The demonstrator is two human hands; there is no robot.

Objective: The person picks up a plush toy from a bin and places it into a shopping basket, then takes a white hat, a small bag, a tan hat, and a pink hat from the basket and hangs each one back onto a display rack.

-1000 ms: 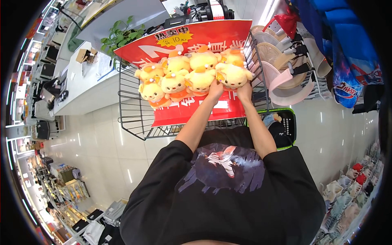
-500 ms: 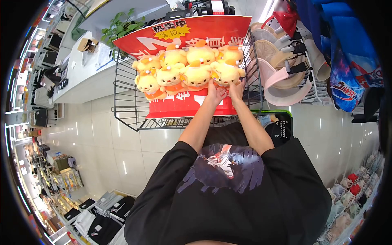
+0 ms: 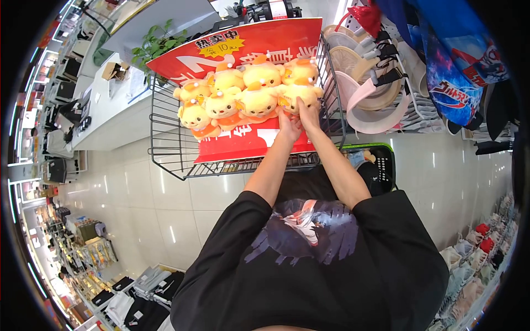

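Yellow plush toys (image 3: 258, 101) with orange hats and orange clothing sit in two rows on a red sign sheet in a black wire basket (image 3: 165, 144). Both hands are at the front-right plush toy (image 3: 298, 95). My right hand (image 3: 309, 116) grips its lower right side, the thumb pressed on its front. Against its lower left edge, my left hand (image 3: 289, 128) has its thumb raised and its fingers curled around the base. The plush toy partly hides the fingertips of both hands.
A red sign (image 3: 248, 47) with a yellow price burst stands behind the toys. Pale sun visors (image 3: 381, 107) hang close on the right, beside a blue printed bag (image 3: 455, 102). Left are a white counter (image 3: 118, 124) and a leafy plant (image 3: 157, 43). A green-rimmed black basket (image 3: 381, 165) stands below.
My right hand has moved up onto the front-right plush toy, and my left fingers have curled in. That toy sits slightly more upright. The whole view has shifted a little.
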